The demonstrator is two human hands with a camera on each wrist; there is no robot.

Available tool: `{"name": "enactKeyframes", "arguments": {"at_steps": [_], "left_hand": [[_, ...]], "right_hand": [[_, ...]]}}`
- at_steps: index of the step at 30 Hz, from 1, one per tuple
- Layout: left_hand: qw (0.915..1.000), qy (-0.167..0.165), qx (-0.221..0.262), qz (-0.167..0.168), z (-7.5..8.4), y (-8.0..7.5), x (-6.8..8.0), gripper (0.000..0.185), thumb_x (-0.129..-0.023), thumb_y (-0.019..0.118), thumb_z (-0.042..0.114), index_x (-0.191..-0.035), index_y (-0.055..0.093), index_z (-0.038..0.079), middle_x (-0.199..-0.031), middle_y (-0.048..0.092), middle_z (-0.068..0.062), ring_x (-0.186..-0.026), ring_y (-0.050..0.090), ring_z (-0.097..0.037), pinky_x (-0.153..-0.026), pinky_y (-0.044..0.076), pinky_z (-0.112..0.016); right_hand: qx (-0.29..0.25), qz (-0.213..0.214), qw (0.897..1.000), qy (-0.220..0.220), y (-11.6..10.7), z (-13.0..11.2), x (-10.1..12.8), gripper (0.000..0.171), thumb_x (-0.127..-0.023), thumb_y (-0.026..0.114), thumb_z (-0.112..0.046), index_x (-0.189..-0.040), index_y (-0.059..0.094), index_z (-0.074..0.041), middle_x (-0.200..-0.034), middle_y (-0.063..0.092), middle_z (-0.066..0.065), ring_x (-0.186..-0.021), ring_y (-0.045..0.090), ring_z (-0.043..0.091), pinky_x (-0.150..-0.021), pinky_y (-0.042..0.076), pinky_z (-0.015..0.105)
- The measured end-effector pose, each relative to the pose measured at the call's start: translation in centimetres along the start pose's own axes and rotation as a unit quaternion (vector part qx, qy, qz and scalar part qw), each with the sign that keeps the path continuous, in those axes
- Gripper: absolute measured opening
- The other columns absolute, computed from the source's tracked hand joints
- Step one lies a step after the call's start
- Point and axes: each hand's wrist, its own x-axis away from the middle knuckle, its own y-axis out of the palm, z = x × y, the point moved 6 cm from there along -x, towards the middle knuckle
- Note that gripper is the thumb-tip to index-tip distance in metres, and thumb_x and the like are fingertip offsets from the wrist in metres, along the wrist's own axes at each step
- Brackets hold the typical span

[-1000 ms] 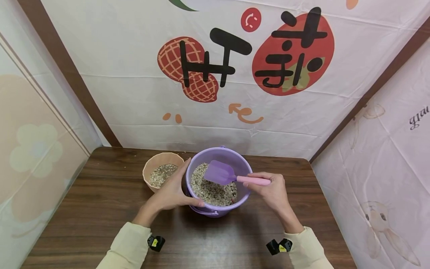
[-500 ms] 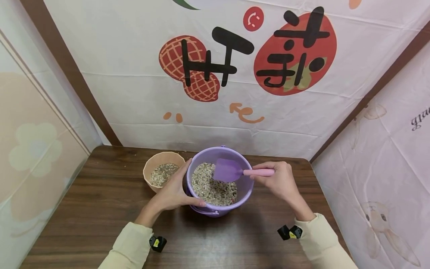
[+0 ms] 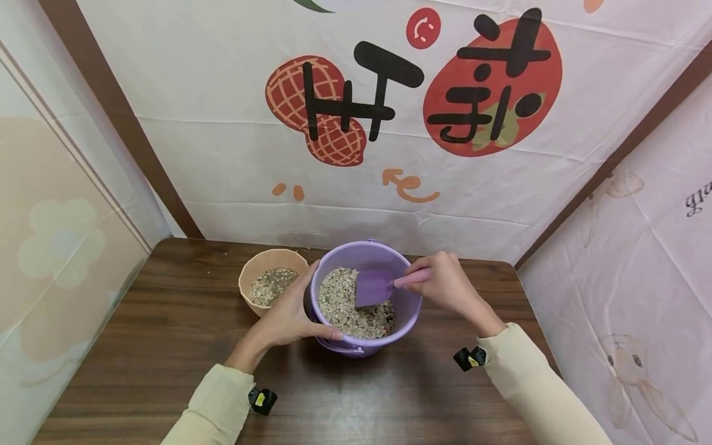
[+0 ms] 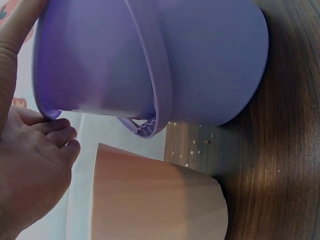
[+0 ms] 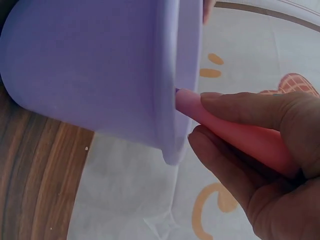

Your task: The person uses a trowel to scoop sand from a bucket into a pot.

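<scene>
A purple bucket [image 3: 356,250] stands on the table, holding a layer of pale grit [image 3: 339,303]. My left hand [image 3: 283,321] grips its rim on the left, thumb along the near edge; in the left wrist view the fingers [image 4: 60,134] bend at the rim. In my right hand [image 3: 445,281] is the pink handle of a toy shovel [image 3: 374,288], pinched between thumb and fingers above the bucket's right rim. The shovel's purple blade slants down inside the bucket, its edge right at the grit. The right wrist view hides the blade behind the bucket wall.
A peach-coloured faceted bowl [image 3: 245,278] with grit in it stands left of the bucket, close to my left hand. Loose grains [image 4: 195,150] lie on the wooden table [image 3: 167,334]. A printed cloth [image 3: 233,167] hangs behind the table.
My right hand first drew right and up with the shovel, then came back left as the blade tipped steeply down into the bucket. My left hand stays on the rim.
</scene>
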Motion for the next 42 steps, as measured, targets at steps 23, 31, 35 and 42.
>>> {"name": "enactKeyframes", "arguments": {"at_steps": [23,31,35,42], "left_hand": [[0.9998,0.013,0.015,0.001,0.1,0.0,-0.3,0.139,-0.050,0.102,0.048,-0.161,0.025,0.015,-0.151,0.045,-0.011,-0.134,0.046,-0.031,-0.112,0.034,-0.054],[0.9994,0.021,0.027,-0.002,0.0,0.2,-0.3,0.137,-0.051,0.102,0.045,-0.161,0.025,0.015,-0.151,0.045,-0.012,-0.134,0.046,-0.033,-0.112,0.033,-0.055],[0.9993,0.022,0.031,-0.002,-0.1,0.2,-0.4,0.136,-0.052,0.102,0.045,-0.161,0.026,0.016,-0.151,0.045,-0.011,-0.134,0.046,-0.033,-0.112,0.033,-0.056],[0.9991,0.022,0.035,-0.002,0.0,0.2,-0.3,0.135,-0.052,0.102,0.044,-0.161,0.026,0.018,-0.152,0.044,-0.011,-0.135,0.045,-0.033,-0.112,0.033,-0.056]], "right_hand": [[-0.032,-0.011,0.998,0.054,2.3,0.6,-0.8,0.017,-0.072,0.092,-0.011,-0.086,0.084,-0.015,-0.076,0.076,-0.007,-0.078,0.074,0.013,-0.059,0.059,0.027],[-0.028,0.004,0.998,0.050,2.5,0.8,-0.2,0.017,-0.072,0.090,-0.010,-0.086,0.084,-0.015,-0.078,0.076,-0.008,-0.079,0.073,0.010,-0.064,0.059,0.027],[-0.040,0.002,0.998,0.041,2.5,0.7,0.1,0.017,-0.071,0.092,-0.011,-0.085,0.084,-0.016,-0.079,0.076,-0.008,-0.077,0.073,0.008,-0.063,0.059,0.026],[-0.091,-0.007,0.995,0.040,2.8,0.4,0.5,0.017,-0.073,0.092,-0.012,-0.088,0.084,-0.014,-0.077,0.076,-0.007,-0.075,0.073,0.008,-0.062,0.059,0.027]]}}
